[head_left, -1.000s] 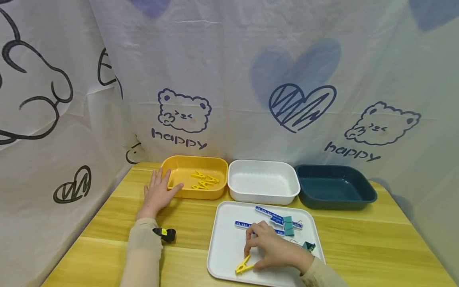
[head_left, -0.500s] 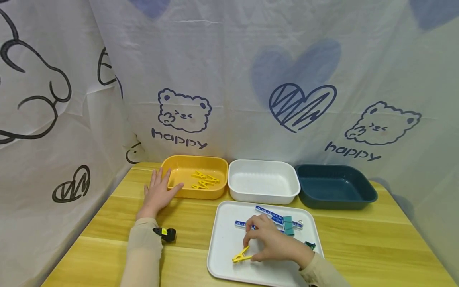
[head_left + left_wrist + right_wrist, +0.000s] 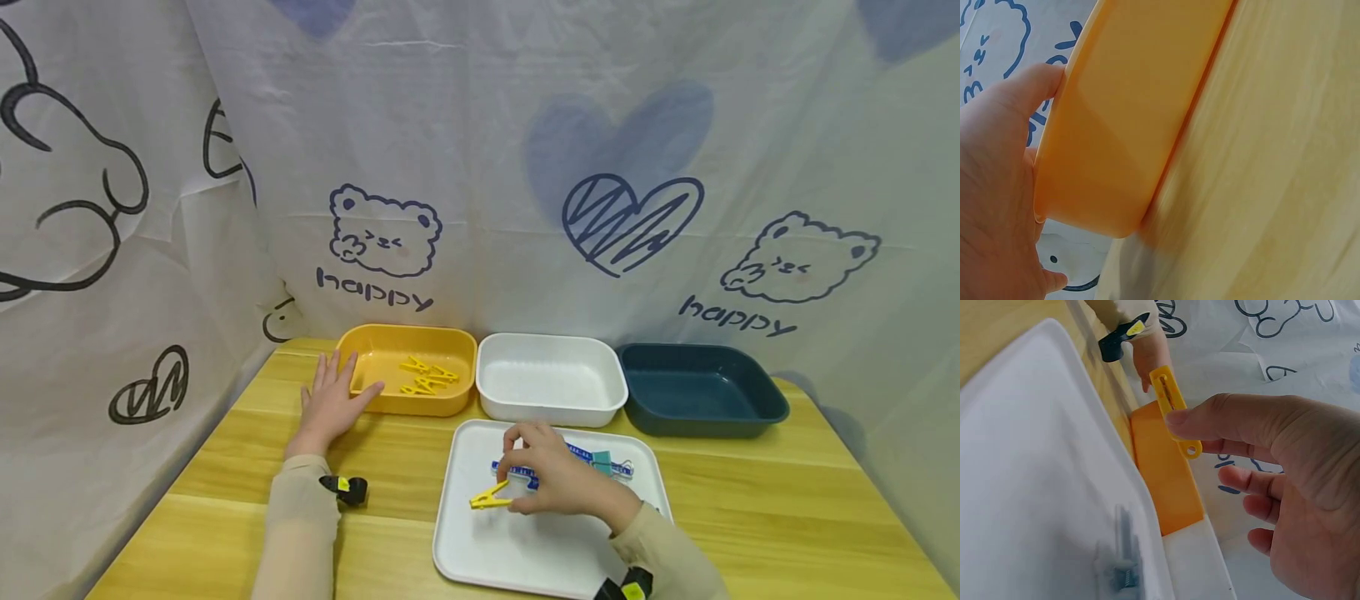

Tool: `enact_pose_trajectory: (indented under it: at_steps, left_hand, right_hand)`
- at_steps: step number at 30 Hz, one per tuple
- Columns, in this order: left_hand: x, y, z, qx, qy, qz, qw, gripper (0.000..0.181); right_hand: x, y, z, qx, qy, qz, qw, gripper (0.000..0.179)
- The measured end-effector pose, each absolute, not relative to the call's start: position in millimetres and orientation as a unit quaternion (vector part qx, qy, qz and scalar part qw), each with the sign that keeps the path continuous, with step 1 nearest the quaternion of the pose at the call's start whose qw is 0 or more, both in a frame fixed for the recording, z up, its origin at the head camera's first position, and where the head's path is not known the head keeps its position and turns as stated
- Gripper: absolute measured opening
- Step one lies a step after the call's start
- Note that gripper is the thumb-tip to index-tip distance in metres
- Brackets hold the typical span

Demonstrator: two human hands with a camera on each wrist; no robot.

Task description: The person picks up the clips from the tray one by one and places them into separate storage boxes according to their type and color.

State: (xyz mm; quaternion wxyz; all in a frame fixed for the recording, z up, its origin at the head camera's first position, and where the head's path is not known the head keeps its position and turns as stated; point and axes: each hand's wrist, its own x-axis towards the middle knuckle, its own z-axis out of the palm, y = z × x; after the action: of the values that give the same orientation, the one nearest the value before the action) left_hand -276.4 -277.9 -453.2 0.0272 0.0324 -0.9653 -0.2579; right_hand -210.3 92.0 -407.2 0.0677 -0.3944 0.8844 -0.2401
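My right hand (image 3: 558,473) pinches a yellow clothespin (image 3: 489,498) by its handle ends, thumb on one side, above the white tray (image 3: 480,558). Close up in the right wrist view, the thumb presses on the clothespin (image 3: 1172,403). With spread fingers, my left hand (image 3: 330,408) rests on the left end of the yellow bin (image 3: 405,406). Seen from the left wrist, the thumb touches the bin's rim and the other fingers are partly hidden behind it. Several more yellow clothespins (image 3: 429,379) lie inside that bin.
On the tray are blue ruler-like strips (image 3: 510,468) and a teal binder clip (image 3: 602,462), partly covered by my right hand. A white bin (image 3: 551,414) and a dark teal bin (image 3: 705,425) stand right of the yellow one, before a printed curtain (image 3: 510,250).
My right hand has lifted the clothespin off the tray and carried it away from me, slightly left. My left hand stays on the yellow bin.
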Motion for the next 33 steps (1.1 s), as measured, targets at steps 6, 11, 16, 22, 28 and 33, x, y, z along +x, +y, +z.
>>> enact_pose_trajectory:
  at_steps: [6,11,16,22,28,33]
  left_hand:
    - [-276.8,-278.5,-452.2,0.033,-0.968,-0.248,0.026,0.094]
    - [-277.5,-279.2,-453.2,0.031,-0.970,-0.239,0.022,0.095]
    - [-276.4,-278.0,-451.7,0.034,-0.971,-0.235,0.023,0.094]
    - [-275.5,-277.1,-451.4,0.035,-0.971,-0.235,0.027,0.093]
    - [-275.4,-276.7,-452.8,0.033,-0.972,-0.229,0.038,0.091]
    - [-275.8,-276.7,-453.9,0.034,-0.972,-0.230,0.039,0.090]
  right_hand:
    - [-219.5,79.7,-395.4,-0.401,0.882,-0.242,0.041,0.023]
    - [-227.2,70.0,-389.3,-0.391,0.885,-0.250,0.031,0.023]
    - [-235.0,60.5,-386.7,-0.387,0.885,-0.257,0.014,0.023]
    - [-246.2,47.4,-383.4,-0.369,0.891,-0.265,0.003,0.021]
    - [-257.5,33.8,-379.2,-0.352,0.893,-0.279,-0.022,0.022]
    - [-266.2,23.7,-377.4,-0.340,0.897,-0.277,-0.051,0.023]
